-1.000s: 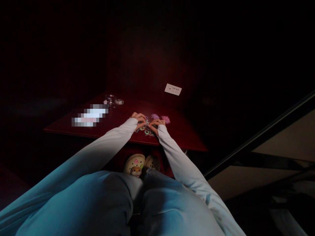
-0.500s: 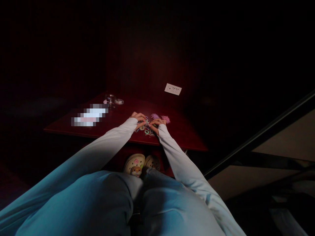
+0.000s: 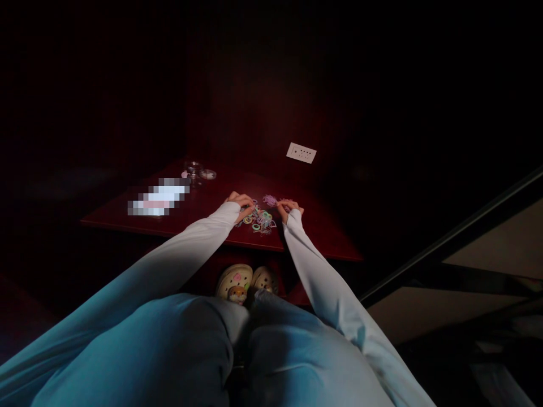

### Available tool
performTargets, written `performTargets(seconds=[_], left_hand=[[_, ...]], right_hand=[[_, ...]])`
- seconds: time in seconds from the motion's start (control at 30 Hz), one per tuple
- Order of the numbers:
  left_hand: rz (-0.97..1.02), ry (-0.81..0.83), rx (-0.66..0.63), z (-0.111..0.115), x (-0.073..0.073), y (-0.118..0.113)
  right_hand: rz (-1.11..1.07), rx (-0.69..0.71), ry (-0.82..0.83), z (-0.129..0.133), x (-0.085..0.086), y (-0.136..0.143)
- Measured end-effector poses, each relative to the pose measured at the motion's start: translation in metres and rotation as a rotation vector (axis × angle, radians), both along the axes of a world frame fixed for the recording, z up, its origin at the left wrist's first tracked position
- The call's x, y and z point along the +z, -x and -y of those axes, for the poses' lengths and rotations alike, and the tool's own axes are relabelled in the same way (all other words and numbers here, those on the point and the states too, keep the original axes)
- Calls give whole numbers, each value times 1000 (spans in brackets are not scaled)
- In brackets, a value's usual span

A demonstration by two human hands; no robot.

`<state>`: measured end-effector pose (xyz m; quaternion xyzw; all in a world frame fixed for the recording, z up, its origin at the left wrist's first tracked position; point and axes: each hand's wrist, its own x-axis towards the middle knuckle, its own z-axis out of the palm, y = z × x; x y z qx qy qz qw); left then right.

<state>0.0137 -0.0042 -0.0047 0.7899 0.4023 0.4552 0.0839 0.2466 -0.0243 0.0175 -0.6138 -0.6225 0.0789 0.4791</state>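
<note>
A loose pile of small coloured bands (image 3: 263, 219) lies near the front edge of the dark red table (image 3: 203, 217). My left hand (image 3: 241, 206) is at the pile's left side, fingers curled and tips close together over it; anything between them is too small to make out. To the right of the pile, my right hand (image 3: 290, 209) has its thumb and fingertips pinched together beside the purple bunch (image 3: 270, 200). What the pinch holds is too small to tell. A pink bunch lies behind my right hand, mostly hidden by it.
A blurred bright rectangle (image 3: 161, 198) lies on the table's left part. Behind it stand a clear jar (image 3: 193, 168) and a round clear lid (image 3: 207, 174). A white socket plate (image 3: 301, 152) is on the wall. Shoes (image 3: 235, 282) show below the table edge.
My right hand has moved right, away from my left hand and the pile, to the purple and pink bunches. More of the band pile shows. My left hand has stayed nearly in place.
</note>
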Motion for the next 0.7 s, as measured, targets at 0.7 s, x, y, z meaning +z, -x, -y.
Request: performTargets(seconds=[0.7], left_hand=[[20,70,63,8,9,0]], right_hand=[[-1,-235,28,-6,-1,-14]])
